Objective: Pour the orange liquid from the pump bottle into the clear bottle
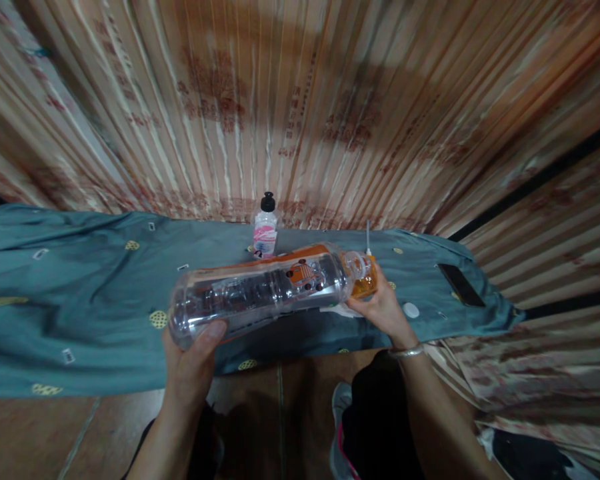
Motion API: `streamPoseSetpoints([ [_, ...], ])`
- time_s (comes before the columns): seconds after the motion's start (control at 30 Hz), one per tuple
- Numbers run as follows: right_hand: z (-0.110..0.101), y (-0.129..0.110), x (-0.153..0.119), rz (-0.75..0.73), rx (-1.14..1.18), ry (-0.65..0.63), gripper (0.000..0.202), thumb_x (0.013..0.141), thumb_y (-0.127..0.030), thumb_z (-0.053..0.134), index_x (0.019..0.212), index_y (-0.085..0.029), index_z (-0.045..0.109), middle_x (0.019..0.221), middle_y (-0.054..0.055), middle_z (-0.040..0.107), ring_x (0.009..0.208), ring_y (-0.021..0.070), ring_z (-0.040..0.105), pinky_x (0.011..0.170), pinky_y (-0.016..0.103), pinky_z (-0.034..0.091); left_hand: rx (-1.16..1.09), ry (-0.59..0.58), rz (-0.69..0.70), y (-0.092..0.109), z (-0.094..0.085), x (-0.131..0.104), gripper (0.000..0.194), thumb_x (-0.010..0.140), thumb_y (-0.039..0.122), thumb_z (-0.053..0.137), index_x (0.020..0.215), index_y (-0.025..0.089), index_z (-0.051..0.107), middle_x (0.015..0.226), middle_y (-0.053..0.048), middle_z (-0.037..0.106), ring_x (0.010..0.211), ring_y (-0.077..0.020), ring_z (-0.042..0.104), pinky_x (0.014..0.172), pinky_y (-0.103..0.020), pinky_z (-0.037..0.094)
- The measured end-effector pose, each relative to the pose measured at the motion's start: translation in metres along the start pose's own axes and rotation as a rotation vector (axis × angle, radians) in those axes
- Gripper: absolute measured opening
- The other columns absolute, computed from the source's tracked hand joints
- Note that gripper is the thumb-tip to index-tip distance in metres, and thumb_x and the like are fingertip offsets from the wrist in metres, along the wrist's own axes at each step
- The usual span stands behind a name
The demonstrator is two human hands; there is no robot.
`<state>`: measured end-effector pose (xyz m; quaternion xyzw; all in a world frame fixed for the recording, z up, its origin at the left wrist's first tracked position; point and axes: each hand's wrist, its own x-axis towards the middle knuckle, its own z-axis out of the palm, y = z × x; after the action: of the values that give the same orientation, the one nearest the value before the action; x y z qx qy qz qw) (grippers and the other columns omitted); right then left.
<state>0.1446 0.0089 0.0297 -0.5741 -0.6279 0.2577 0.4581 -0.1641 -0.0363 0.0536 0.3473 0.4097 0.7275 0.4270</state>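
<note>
A large clear plastic bottle [260, 288] lies almost level in the air above the cloth-covered surface, its neck pointing right. My left hand [193, 357] is closed around its base, with the thumb on the near side. My right hand [384, 303] is closed on a small clear container with amber liquid [366, 281], held right at the big bottle's mouth. Whether the two touch I cannot tell. Behind the big bottle stands a small bottle with a black cap [265, 230] and a pink-and-white label. A round white cap [411, 310] lies right of my right hand.
A teal patterned cloth [100, 280] covers the long narrow surface. On its right end lies a dark phone [461, 285]. A thin white stick [368, 235] rises behind the amber container. Pleated curtains [290, 113] hang behind and to the right, with dark bars at the right.
</note>
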Motion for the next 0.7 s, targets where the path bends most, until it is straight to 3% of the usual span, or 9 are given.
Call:
streamPoseSetpoints([
  [0.23,-0.001,0.0038,-0.0001,-0.001,-0.02,0.008,0.088,0.069,-0.045,0.089,0.144,-0.019,0.05,0.135,0.014,0.071,0.121,0.033,0.072,0.112,0.052,0.055,-0.046,0.022,-0.013,-0.0008,-0.0007,0.0001,0.048,0.056,0.034,0.094,0.098,0.023,0.077,0.094,-0.003,0.079,0.086,-0.0239,0.072,0.081,-0.031,0.059],
  [0.47,0.0012,0.0029,-0.001,0.004,0.013,0.013,0.088,0.069,-0.045,0.089,0.144,-0.02,0.05,0.132,0.014,0.072,0.117,0.0324,0.074,0.109,0.051,0.058,-0.013,0.01,-0.024,-0.0001,-0.0003,-0.0008,0.044,0.058,0.038,0.093,0.095,0.022,0.076,0.099,-0.005,0.078,0.098,-0.0277,0.071,0.09,-0.034,0.057],
  [0.7,-0.0002,0.007,-0.0013,0.004,-0.021,0.02,0.091,0.068,-0.046,0.09,0.146,-0.02,0.049,0.135,0.014,0.071,0.122,0.0336,0.072,0.113,0.053,0.055,0.012,0.02,-0.018,0.0016,0.0029,-0.0001,0.05,0.056,0.043,0.093,0.097,0.022,0.077,0.087,-0.005,0.077,0.086,-0.0269,0.072,0.084,-0.035,0.059],
])
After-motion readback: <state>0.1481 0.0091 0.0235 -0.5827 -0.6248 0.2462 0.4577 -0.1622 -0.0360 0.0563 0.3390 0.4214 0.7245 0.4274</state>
